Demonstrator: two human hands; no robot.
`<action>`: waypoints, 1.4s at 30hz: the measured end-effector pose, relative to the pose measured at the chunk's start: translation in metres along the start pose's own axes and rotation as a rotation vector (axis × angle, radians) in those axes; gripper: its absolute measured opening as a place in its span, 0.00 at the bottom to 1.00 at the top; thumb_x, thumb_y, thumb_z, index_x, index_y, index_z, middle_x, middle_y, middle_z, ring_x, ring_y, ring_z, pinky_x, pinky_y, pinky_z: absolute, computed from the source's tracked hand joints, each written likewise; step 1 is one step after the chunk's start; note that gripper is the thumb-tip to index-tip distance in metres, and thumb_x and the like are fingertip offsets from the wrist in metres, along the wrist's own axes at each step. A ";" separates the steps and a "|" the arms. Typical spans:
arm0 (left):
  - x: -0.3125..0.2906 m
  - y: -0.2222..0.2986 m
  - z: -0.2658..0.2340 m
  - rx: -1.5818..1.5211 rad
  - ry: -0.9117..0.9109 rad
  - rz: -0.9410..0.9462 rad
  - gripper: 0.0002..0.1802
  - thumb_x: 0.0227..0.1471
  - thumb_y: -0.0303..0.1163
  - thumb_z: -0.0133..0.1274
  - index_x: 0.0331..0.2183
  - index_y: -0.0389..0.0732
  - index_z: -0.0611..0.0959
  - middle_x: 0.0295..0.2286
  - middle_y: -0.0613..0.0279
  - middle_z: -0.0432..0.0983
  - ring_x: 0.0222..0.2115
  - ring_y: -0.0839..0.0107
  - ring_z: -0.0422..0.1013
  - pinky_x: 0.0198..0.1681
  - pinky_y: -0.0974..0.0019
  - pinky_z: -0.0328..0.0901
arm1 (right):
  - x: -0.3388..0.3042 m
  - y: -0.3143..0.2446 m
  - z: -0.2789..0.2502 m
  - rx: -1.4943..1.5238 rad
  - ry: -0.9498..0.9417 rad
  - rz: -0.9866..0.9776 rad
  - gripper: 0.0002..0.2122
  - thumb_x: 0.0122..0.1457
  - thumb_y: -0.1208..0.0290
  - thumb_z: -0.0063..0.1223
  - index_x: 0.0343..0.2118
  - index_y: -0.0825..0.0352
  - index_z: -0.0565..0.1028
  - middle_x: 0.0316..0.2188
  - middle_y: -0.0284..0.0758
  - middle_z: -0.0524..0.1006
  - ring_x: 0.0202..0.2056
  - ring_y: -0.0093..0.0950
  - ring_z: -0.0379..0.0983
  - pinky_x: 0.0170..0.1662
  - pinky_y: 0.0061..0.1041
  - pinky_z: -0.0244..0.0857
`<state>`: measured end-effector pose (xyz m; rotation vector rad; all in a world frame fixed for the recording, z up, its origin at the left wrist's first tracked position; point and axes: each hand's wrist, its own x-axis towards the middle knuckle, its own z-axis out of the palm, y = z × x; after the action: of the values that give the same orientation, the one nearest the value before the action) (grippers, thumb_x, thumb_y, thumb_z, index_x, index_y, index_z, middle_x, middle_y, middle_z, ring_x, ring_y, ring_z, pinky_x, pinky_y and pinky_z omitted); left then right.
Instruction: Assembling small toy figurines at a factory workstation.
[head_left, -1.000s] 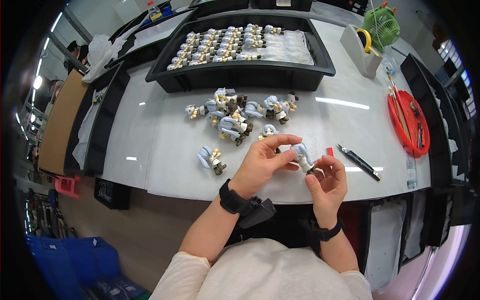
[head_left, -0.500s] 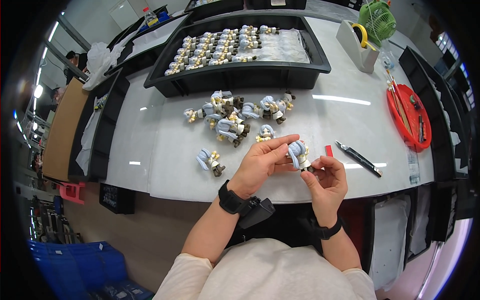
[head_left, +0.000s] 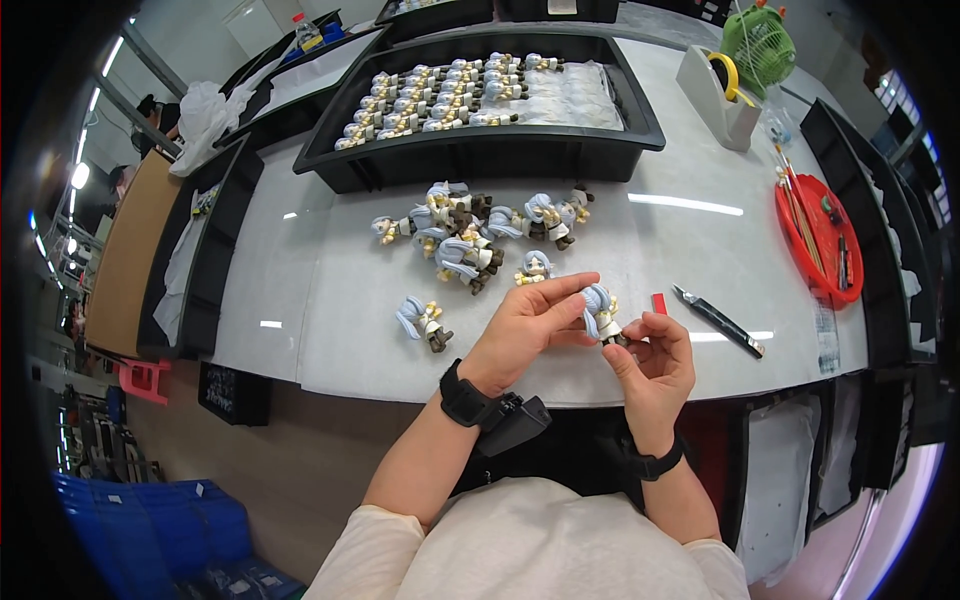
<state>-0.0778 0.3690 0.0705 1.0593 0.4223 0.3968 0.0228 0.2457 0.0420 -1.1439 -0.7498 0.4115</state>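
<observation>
Here, left hand [head_left: 522, 335] pinched a pale-haired figurine [head_left: 601, 312] near its head, right hand [head_left: 656, 372] at its boots, above the near side of the table [head_left: 350, 352], loose figurine [head_left: 535, 264] half-blocked by the left, craft knife [head_left: 720, 322] rightward, figurine heap [head_left: 462, 240] and black tray [head_left: 480, 160] beyond.

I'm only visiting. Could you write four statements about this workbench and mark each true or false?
1. The left hand and right hand hold one pale-haired figure. True.
2. The black-handled knife lies inside the red tray. False: it lies on the table, left of that tray.
3. Rows of figures lie in the black tray. True.
4. The green fan stands left of the black tray. False: it is to its right.
</observation>
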 end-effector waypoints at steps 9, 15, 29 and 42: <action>-0.001 0.000 0.000 0.040 0.016 -0.043 0.18 0.53 0.30 0.43 0.47 0.36 0.69 0.38 0.60 0.71 0.36 0.74 0.69 0.38 0.70 0.67 | 0.000 0.000 -0.001 -0.004 -0.008 0.004 0.20 0.42 0.84 0.58 0.40 0.70 0.65 0.32 0.32 0.68 0.33 0.18 0.66 0.33 0.15 0.62; -0.001 0.002 0.002 -0.002 -0.039 -0.018 0.19 0.53 0.26 0.40 0.48 0.34 0.66 0.42 0.57 0.68 0.40 0.71 0.68 0.43 0.67 0.66 | -0.001 0.000 -0.001 -0.013 -0.007 0.006 0.20 0.42 0.84 0.58 0.40 0.70 0.65 0.32 0.32 0.68 0.33 0.18 0.66 0.34 0.15 0.62; -0.001 0.001 0.002 -0.012 -0.073 0.006 0.19 0.52 0.24 0.38 0.48 0.36 0.66 0.45 0.55 0.66 0.43 0.69 0.66 0.45 0.66 0.64 | 0.000 -0.001 -0.002 -0.036 -0.026 -0.015 0.20 0.42 0.84 0.58 0.40 0.69 0.65 0.33 0.32 0.68 0.34 0.18 0.66 0.34 0.15 0.62; -0.004 0.004 0.001 -0.016 -0.069 -0.006 0.18 0.52 0.23 0.38 0.47 0.36 0.66 0.44 0.56 0.66 0.43 0.70 0.66 0.45 0.66 0.64 | -0.003 0.001 0.001 -0.032 -0.033 -0.005 0.19 0.43 0.84 0.58 0.40 0.70 0.66 0.34 0.32 0.68 0.35 0.19 0.66 0.34 0.14 0.61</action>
<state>-0.0817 0.3679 0.0745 1.0528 0.3603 0.3569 0.0203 0.2446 0.0403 -1.1675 -0.7905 0.4165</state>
